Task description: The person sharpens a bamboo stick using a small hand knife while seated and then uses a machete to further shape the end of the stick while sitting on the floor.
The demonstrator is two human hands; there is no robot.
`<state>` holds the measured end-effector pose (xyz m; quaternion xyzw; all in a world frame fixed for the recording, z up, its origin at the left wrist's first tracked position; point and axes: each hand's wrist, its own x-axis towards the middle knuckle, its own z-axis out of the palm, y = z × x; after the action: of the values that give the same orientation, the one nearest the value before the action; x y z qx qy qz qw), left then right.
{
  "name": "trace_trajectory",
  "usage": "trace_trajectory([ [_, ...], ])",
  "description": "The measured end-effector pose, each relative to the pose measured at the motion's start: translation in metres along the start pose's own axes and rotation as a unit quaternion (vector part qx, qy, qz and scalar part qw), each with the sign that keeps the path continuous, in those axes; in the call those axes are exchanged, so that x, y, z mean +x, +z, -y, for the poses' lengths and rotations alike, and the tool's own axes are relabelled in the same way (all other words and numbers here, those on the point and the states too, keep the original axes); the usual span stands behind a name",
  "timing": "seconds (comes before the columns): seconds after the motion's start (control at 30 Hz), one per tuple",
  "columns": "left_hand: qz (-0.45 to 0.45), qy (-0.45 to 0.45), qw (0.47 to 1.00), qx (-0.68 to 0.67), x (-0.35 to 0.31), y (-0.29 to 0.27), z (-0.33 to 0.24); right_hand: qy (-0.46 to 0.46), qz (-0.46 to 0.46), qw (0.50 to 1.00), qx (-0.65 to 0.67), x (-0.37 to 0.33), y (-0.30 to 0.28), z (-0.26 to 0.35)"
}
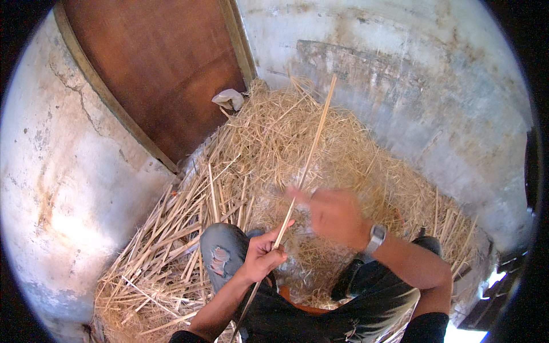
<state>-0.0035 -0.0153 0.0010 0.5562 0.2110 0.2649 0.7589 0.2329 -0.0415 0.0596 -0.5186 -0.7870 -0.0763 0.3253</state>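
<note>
A long, thin strip that looks like split bamboo (316, 143) runs slantwise from my lap up toward the far wall. My left hand (262, 255) is closed around its lower part, above my left knee. The strip's lower end passes down beside my left forearm. Just right of the strip, at about its middle, is my right hand (337, 212), smeared by motion. Its fingers reach toward the strip, but whether they touch it or hold anything I cannot make out. A watch (376, 239) is on my right wrist.
Pale shavings (274, 126) heap up against the weathered wall (412, 74). Many cut strips (171, 240) lie at my left, with more strips (457, 228) at the right. A brown door panel (160, 63) stands at the back left, a whitish crumpled bag (230, 99) near its foot.
</note>
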Motion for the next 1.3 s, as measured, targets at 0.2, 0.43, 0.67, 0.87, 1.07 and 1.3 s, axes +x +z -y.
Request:
trace_trajectory([
  [0.2, 0.046, -0.031, 0.992, -0.111, -0.003, -0.001, -0.007, 0.094, -0.152, 0.983, -0.032, 0.016, -0.009, -0.038],
  [0.43, 0.029, -0.047, 0.988, -0.141, -0.014, -0.009, -0.008, 0.032, -0.039, 0.996, 0.077, -0.001, 0.011, 0.005],
  [0.67, 0.029, -0.016, 0.991, -0.133, -0.002, -0.008, -0.007, -0.070, 0.037, 0.990, 0.115, -0.017, 0.024, 0.052],
  [0.87, 0.047, -0.041, 0.981, -0.181, -0.002, -0.003, -0.015, 0.080, -0.121, 0.989, 0.040, 0.023, 0.005, -0.020],
  [1.07, 0.028, -0.061, 0.982, -0.179, -0.004, -0.008, -0.008, 0.044, -0.034, 0.993, 0.107, -0.008, 0.025, 0.042],
  [1.3, 0.060, -0.056, 0.980, -0.181, 0.000, -0.002, -0.015, 0.096, -0.123, 0.984, 0.090, 0.017, 0.016, -0.011],
])
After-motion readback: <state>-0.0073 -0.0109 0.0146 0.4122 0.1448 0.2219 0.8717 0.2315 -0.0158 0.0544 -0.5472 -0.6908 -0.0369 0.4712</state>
